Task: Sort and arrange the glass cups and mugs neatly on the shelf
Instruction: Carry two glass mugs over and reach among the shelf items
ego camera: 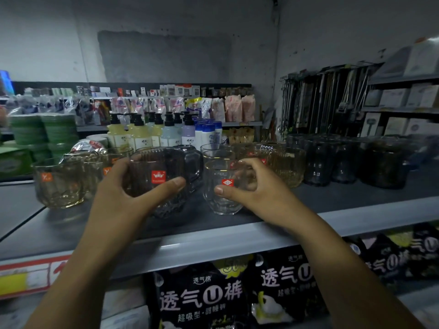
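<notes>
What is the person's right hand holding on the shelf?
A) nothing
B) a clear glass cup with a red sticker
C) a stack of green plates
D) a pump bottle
B: the right hand grips the clear glass cup, which bears a red sticker.

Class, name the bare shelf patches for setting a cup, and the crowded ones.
Bare: the shelf front right, before the dark glasses; the stretch left of the amber cup. Crowded: the middle, around the ribbed cup and clear cup.
</notes>
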Available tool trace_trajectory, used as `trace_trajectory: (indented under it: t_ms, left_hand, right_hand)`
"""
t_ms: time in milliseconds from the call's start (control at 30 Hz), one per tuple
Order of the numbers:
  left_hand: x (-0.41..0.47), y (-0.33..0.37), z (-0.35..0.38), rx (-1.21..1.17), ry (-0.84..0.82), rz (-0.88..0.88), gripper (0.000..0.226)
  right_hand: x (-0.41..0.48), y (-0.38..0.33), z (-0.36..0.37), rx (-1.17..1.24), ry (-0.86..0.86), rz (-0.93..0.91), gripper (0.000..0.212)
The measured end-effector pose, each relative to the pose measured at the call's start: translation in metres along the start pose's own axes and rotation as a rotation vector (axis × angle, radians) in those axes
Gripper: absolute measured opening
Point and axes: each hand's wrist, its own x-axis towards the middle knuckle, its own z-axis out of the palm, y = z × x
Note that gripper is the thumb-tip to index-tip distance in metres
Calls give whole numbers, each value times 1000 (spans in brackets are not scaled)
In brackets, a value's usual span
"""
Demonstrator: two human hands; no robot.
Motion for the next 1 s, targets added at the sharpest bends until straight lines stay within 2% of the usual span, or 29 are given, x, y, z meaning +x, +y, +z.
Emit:
trace_trajectory:
  t_ms: [100, 233, 367, 433, 600, 700, 767, 1000]
  left_hand:
    - [-9, 15, 6, -9, 32, 41, 56]
    - [-30, 43, 34, -14, 67, 100, 57]
    - [-59, 70, 87, -70, 6, 113, 60]
    - [-77, 81, 125, -92, -38, 110, 66]
    - [-119, 105, 240, -196, -162, 57, 59]
    - [-136, 117, 308, -276, -241, -8, 65]
    - [-143, 128, 352, -326, -290, -49, 60]
    - [-136, 152, 499, -278, -458, -64, 46]
  right_hand:
    - [-9, -3, -15, -36, 26, -38, 73]
    - [-34, -2, -46, 16, 120, -185, 52]
    - [-68, 10, -97, 224, 23, -225, 40]
    - [-86, 22, -130, 309, -16, -224, 37]
    - [-123, 69, -228, 354, -44, -178, 30]
    - [-139, 97, -289, 347, 26, -168, 18]
    - [-146, 117, -328, 290, 80, -156, 13]
    - [-143, 209, -447, 262, 201, -97, 12]
